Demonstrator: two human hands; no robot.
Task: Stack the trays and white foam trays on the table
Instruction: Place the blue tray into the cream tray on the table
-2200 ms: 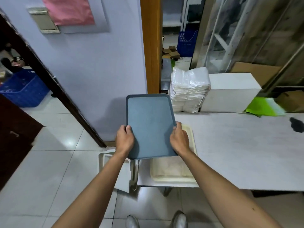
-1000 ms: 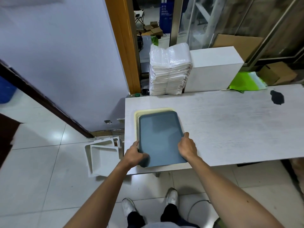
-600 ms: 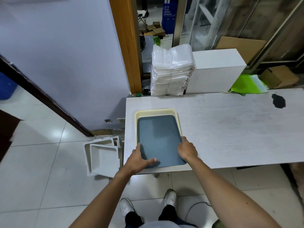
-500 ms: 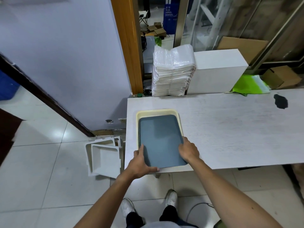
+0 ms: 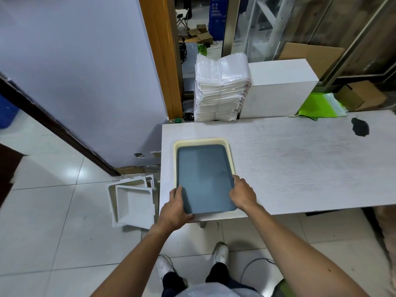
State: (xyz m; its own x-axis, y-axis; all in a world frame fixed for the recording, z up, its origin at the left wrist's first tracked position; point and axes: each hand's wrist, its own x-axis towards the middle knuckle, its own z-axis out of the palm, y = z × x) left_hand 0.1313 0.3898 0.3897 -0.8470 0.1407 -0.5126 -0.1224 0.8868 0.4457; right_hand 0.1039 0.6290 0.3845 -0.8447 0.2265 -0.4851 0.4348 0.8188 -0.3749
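Note:
A grey-blue tray (image 5: 203, 176) lies inside a cream tray (image 5: 201, 141) at the near left corner of the white table (image 5: 300, 163). My left hand (image 5: 174, 209) grips the blue tray's near left corner, thumb on top. My right hand (image 5: 243, 192) holds its near right edge, fingers curled over the rim. White foam trays (image 5: 134, 202) lie in a loose pile on the tiled floor, left of the table.
A tall stack of white bagged items (image 5: 221, 88) and a white box (image 5: 278, 86) stand behind the table's far edge. A green bag (image 5: 319, 105) lies at the back right and a dark stain (image 5: 361, 129) marks the tabletop. A door frame (image 5: 160, 54) stands on the left.
The blue tray came down from mid-air and now sits inside the cream tray. My left hand slid toward its near left corner; my right hand stayed on the right edge.

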